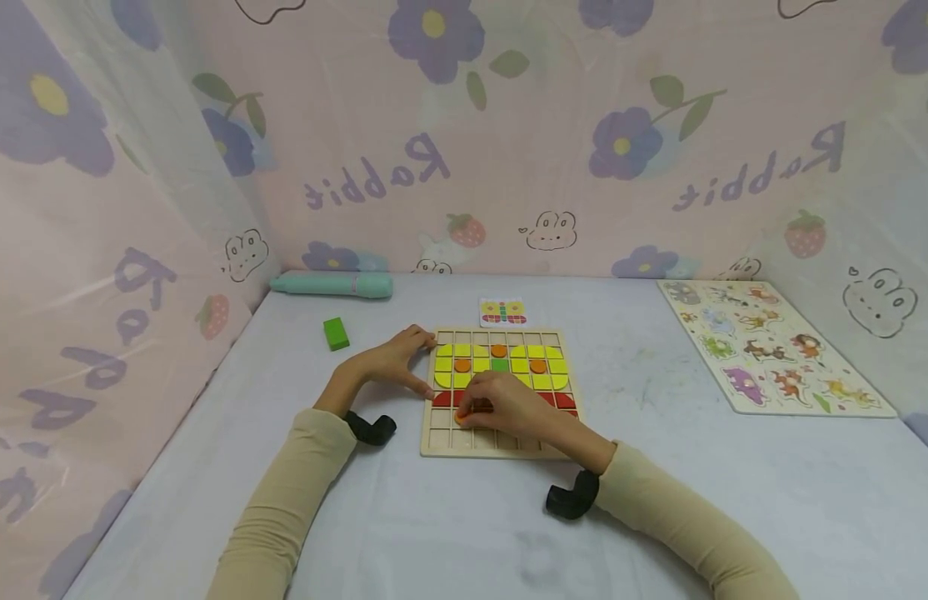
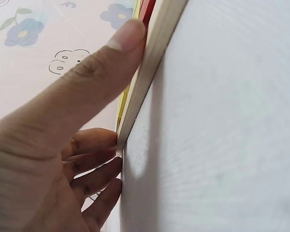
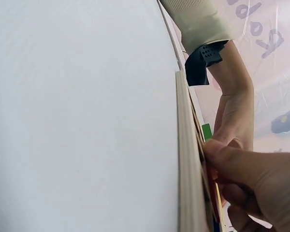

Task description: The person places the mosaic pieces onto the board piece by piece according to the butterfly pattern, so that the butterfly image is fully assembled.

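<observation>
A wooden grid board lies on the table with yellow, red, green and orange pieces in its cells. My right hand is over the lower left of the board and pinches a small orange piece between thumb and fingertips. In the right wrist view that piece is hidden behind the fingers. At the board's left edge, my left hand rests its thumb and fingertips against the wooden side, with the fingers loosely spread. The right hand covers part of the red row.
Behind the board lies a small pattern card. To the left are a green block and a teal tube-shaped object. An animal puzzle board lies at the right. Patterned curtains surround the white table.
</observation>
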`<state>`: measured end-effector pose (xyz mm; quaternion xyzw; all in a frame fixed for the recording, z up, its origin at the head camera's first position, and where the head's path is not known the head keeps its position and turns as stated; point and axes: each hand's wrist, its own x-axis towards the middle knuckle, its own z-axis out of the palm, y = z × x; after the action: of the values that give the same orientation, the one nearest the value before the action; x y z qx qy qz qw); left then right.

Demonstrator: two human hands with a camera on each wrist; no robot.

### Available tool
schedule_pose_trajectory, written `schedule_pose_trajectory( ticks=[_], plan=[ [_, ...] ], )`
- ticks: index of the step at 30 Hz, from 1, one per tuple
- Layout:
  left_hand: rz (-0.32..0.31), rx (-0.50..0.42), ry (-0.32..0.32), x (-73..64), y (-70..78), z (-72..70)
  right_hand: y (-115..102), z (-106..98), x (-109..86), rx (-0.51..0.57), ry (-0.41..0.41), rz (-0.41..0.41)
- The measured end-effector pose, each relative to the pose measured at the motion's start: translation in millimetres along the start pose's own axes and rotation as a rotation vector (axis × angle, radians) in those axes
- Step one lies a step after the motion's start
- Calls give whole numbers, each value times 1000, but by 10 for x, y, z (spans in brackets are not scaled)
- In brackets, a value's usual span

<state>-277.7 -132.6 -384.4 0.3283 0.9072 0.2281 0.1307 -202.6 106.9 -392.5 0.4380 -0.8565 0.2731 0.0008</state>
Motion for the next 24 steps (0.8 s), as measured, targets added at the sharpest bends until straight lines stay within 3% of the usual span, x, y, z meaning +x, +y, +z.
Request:
schedule_pose_trajectory(
  ticks=[10, 24],
  plan=[
    [5, 0, 2, 2, -8, 2, -12, 12, 15, -14, 14, -23],
    [1, 0, 6, 10, -8, 5, -5, -47, -2, -102, -37, -46]
  ],
)
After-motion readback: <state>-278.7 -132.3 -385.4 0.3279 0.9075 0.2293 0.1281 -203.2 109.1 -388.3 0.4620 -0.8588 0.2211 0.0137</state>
